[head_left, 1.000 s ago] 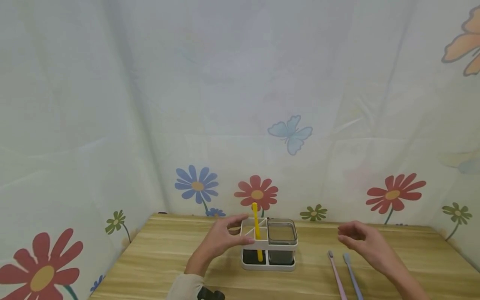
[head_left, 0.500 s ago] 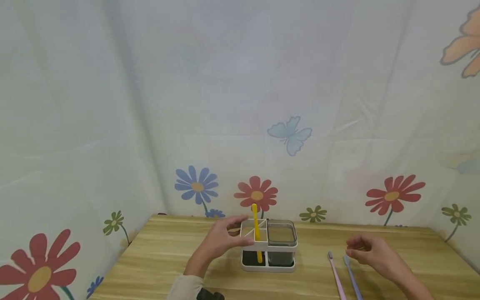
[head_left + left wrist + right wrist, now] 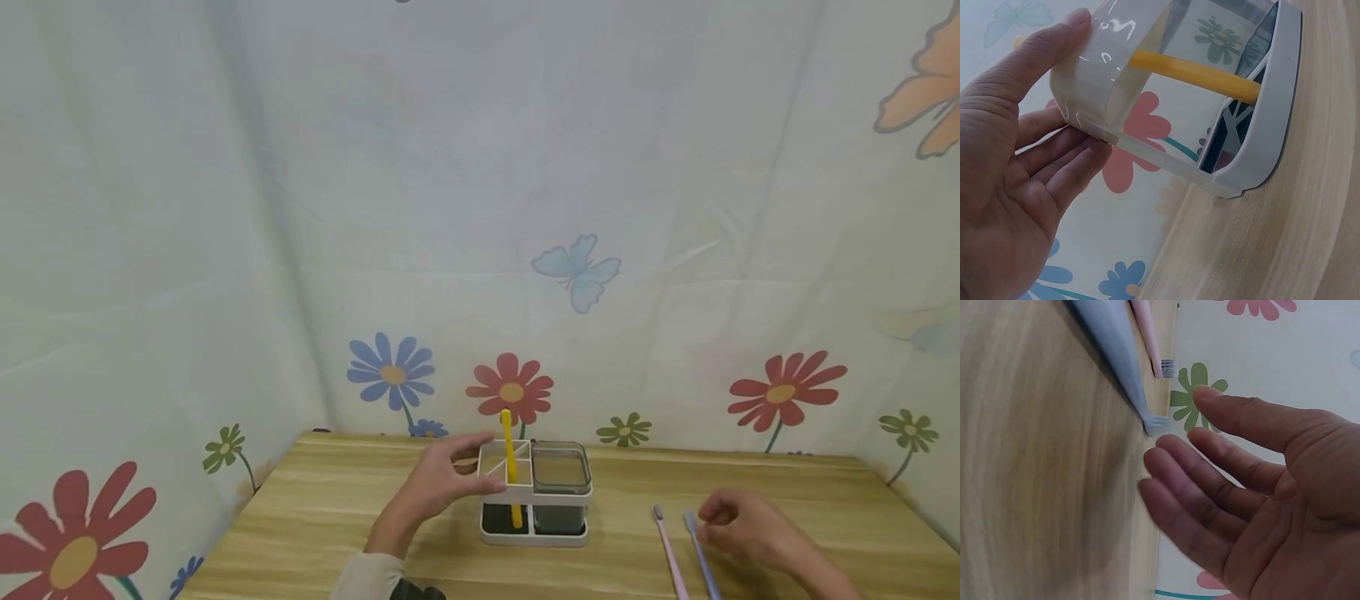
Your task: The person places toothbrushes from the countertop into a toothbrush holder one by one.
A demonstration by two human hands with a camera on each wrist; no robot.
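Note:
My left hand [image 3: 431, 483] grips the left end of a white two-tier toothbrush holder [image 3: 555, 499], thumb at the front and fingers behind. Through one of its divided slots stands a yellow toothbrush [image 3: 510, 454], leaning slightly; its handle [image 3: 1191, 73] reaches the base. A clear greyish cup [image 3: 561, 490] sits in the holder's right half. My right hand [image 3: 750, 527], fingers loosely bent and holding nothing, is just right of a blue toothbrush [image 3: 703, 557]. In the right wrist view a gap separates the fingers from that brush's head [image 3: 1159, 425]. Left of it lies a pink toothbrush [image 3: 670, 554].
The wood-grain table [image 3: 330, 483] carries the holder and both loose brushes. Behind and at the sides hangs a pale curtain [image 3: 450, 183] printed with flowers and butterflies. A dark band [image 3: 416, 592] shows at the left wrist.
My right hand has moved slightly right, then down, coming closer to the blue toothbrush's head. The left hand keeps its hold on the holder, which has not visibly moved on the table.

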